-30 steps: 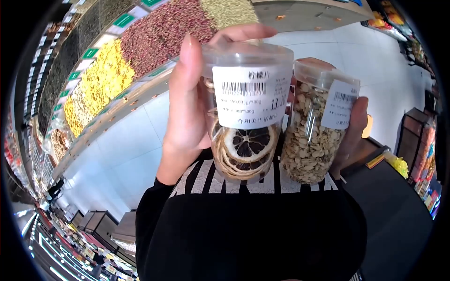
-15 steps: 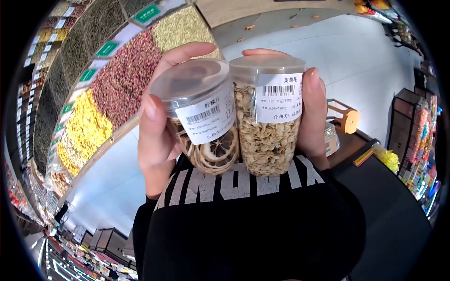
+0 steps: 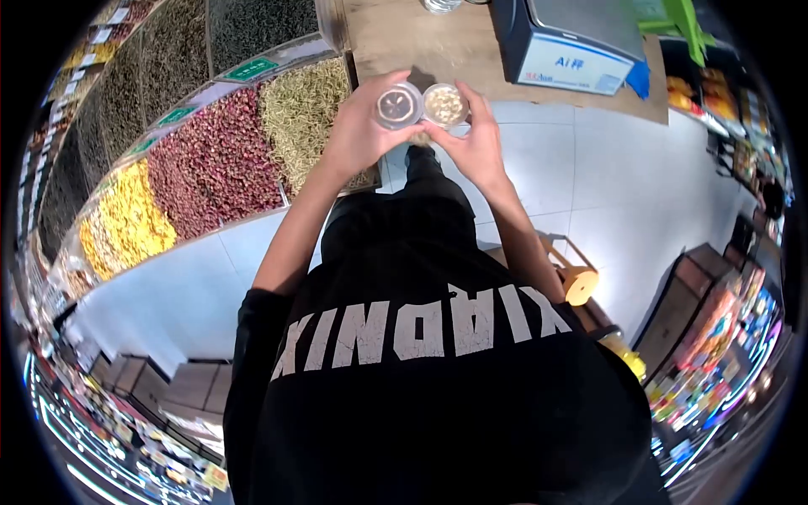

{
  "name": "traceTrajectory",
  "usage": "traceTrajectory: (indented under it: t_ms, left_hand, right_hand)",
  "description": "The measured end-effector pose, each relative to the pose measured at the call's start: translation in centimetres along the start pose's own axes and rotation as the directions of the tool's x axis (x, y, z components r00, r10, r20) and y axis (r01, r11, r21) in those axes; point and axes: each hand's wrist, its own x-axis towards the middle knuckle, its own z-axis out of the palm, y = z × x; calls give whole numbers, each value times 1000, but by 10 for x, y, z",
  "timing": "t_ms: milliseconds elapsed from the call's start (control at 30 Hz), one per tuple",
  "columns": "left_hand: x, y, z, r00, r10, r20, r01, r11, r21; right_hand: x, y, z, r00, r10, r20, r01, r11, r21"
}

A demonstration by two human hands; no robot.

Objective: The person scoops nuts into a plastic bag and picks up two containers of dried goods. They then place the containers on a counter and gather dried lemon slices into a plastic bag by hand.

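Two clear lidded jars are held side by side at arm's length, seen from above near the edge of the wooden counter [image 3: 404, 42]. My left hand [image 3: 359, 126] is wrapped round the jar of dried slices [image 3: 398, 106]. Round the jar of pale dried flowers [image 3: 444, 105], my right hand [image 3: 476, 143] is closed. The jars touch or nearly touch, and my thumbs meet just below them. Their side labels are hidden from this angle.
A digital scale [image 3: 576, 63] stands on the counter at upper right. Bins of dried goods, with red buds [image 3: 217, 160] and yellow flowers [image 3: 135, 210], curve along the left. A wooden stool [image 3: 581, 284] is on the floor to the right.
Both hands have moved away from my chest and up in the view, carrying the two jars toward the counter. The scale has come into view.
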Motion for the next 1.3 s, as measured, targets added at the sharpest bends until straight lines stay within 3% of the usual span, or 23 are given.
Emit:
traceTrajectory:
  t_ms: [33,167,300,400,533,567,667,733,867,933,967,1000,1033,1067,1100,1133,1167,1200,1233,1267,1300]
  left_hand:
    - [14,-10,7,999,29,-17,-28,996,80]
    - [49,-73,38,990,-38,-137,34,999,-32]
    - [60,-89,44,977,-21,-212,40,996,82]
    - [53,-99,48,965,-169,-199,174,985,7]
    - [21,-77,44,936,-22,-353,92,978,185]
    - [8,-75,40,923,-1,-384,72,983,171]
    - [-56,-88,30,920,-39,-390,126,972,199]
    - [-107,-79,13,909,-172,-379,192,981,16]
    - [-226,-80,-22,869,-266,-418,276,960,-37]
    - [-291,-90,-37,803,-341,-488,347,934,-83]
    - [-325,-101,-47,809,-342,-478,357,932,-62]
    - [-356,-93,-68,817,-418,-398,421,903,-85]
    - [-390,-100,-83,839,-365,-404,406,914,19]
    - [-426,-109,-94,855,-322,-406,397,910,116]
    - [-459,-107,-110,838,-358,-413,443,887,131]
    - [-492,-103,-126,821,-396,-412,489,860,146]
    - [-525,-97,-142,805,-437,-402,533,830,164]
    - [-555,-89,-153,735,-442,-514,545,836,61]
    - [-585,-85,-164,650,-524,-550,626,780,-3]
    - [-611,-85,-178,560,-594,-578,691,719,-68]
    - [-633,-88,-194,506,-616,-603,722,685,-94]
  right_hand:
    - [15,12,-2,993,-122,8,121,982,-143]
    - [70,60,-2,973,-163,166,186,973,-139]
    - [99,77,4,953,-139,269,185,971,-152]
    - [102,85,12,949,-137,284,187,970,-156]
    - [82,92,25,955,-228,189,251,961,-113]
    - [71,95,28,956,-246,161,277,937,-213]
    - [39,138,48,983,-182,3,178,961,-214]
    - [16,155,55,999,-47,-6,41,920,-389]
    - [-45,198,79,971,220,-91,-237,863,-446]
    - [-84,200,103,852,493,-176,-516,733,-444]
    - [-107,194,121,757,610,-235,-634,600,-487]
    - [-135,215,138,697,677,-237,-695,557,-455]
    - [-158,296,164,701,632,-331,-678,446,-585]
    - [-185,272,182,664,695,-275,-638,336,-693]
    - [-213,196,208,597,748,-290,-660,252,-708]
    - [-239,189,247,491,741,-459,-829,235,-507]
    - [-253,214,278,622,721,-305,-647,254,-719]
    - [-253,233,298,731,682,-19,-327,327,-887]
    - [-252,243,317,771,578,269,35,384,-923]
    - [-246,236,335,651,418,634,476,427,-769]
    - [-240,221,344,709,-17,705,498,721,-483]
